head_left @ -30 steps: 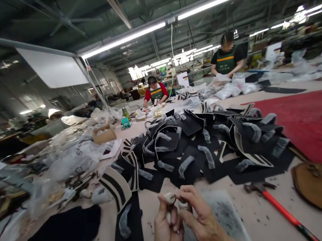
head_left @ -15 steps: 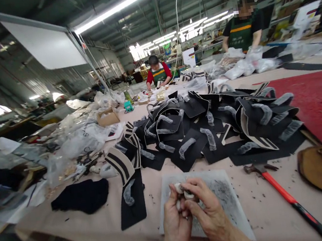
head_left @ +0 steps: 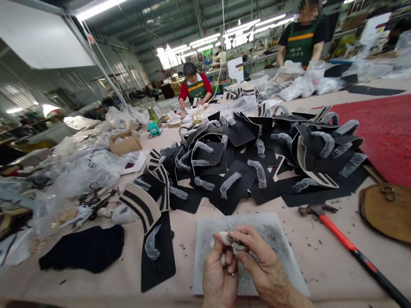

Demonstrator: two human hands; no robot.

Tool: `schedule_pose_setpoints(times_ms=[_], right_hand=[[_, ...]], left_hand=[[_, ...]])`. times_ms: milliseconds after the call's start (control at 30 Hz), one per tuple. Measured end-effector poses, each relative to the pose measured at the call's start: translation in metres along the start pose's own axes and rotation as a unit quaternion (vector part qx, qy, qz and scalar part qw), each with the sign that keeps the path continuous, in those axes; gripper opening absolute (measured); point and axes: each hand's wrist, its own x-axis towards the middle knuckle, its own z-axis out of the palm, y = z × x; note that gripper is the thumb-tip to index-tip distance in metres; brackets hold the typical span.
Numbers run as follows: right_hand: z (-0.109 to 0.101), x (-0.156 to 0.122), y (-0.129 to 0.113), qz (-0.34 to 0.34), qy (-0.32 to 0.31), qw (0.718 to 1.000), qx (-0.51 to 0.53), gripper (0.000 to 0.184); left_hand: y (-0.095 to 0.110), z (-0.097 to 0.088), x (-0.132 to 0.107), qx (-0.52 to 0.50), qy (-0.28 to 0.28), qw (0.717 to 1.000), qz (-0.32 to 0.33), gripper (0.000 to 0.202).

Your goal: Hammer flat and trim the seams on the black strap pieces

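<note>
My left hand [head_left: 217, 277] and my right hand [head_left: 261, 263] meet over a grey, scuffed cutting pad [head_left: 279, 245] at the table's near edge. Both pinch a small pale rounded piece [head_left: 225, 239] between thumbs and fingertips; a second small part sits under it, too small to name. Just beyond lies a big heap of black shoe-upper pieces [head_left: 253, 167] with cream stripes and plastic-wrapped straps. One black piece with a clear strap [head_left: 157, 255] lies left of the pad.
A red-handled hammer [head_left: 351, 251] lies right of the pad, beside a tan leather piece [head_left: 404, 220] and red cloth [head_left: 402, 141]. Black fabric [head_left: 83, 250], plastic bags [head_left: 79, 179] and scissors clutter the left. Two people [head_left: 301, 33] work at the far end.
The view has tilted down and shifted, so the pad and table edge now show. My hands stay together on the small piece, fingers slightly turned.
</note>
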Motion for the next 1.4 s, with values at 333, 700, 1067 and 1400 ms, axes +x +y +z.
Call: schedule_pose_setpoints(times_ms=[333, 700, 1067, 1400], right_hand=[[-0.006, -0.007, 0.003, -0.007, -0.008, 1.000, 0.020, 0.034], [-0.016, -0.015, 0.006, 0.018, -0.017, 0.999, 0.036, 0.034], [-0.024, -0.025, 0.010, 0.040, -0.015, 0.998, 0.044, 0.033], [-0.027, -0.036, 0.017, 0.170, 0.024, 0.973, 0.153, 0.029]], left_hand=[[-0.003, 0.001, -0.005, 0.041, 0.009, 0.999, 0.035, 0.043], [-0.010, 0.008, -0.012, 0.078, 0.014, 0.996, 0.034, 0.050], [-0.021, 0.007, -0.013, 0.087, 0.017, 0.996, 0.030, 0.049], [-0.044, -0.006, -0.006, 0.073, 0.039, 0.997, -0.001, 0.042]])
